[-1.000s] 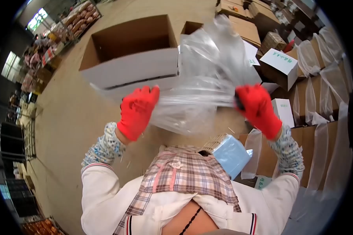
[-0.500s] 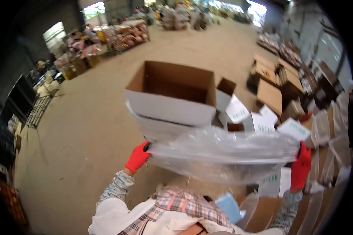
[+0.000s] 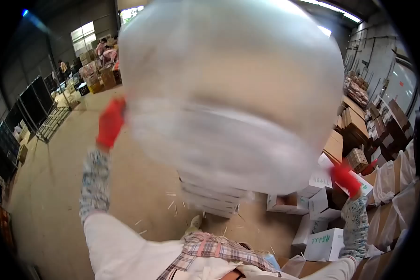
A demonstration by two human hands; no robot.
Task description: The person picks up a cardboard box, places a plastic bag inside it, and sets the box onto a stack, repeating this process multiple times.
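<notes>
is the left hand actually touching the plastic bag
Touching. The head view shows the gloved left hand meeting the side edge of the raised plastic bag, with no gap between them; blur hides the exact grip.

Warehouse with many cartons (image 3: 323,244)
</notes>
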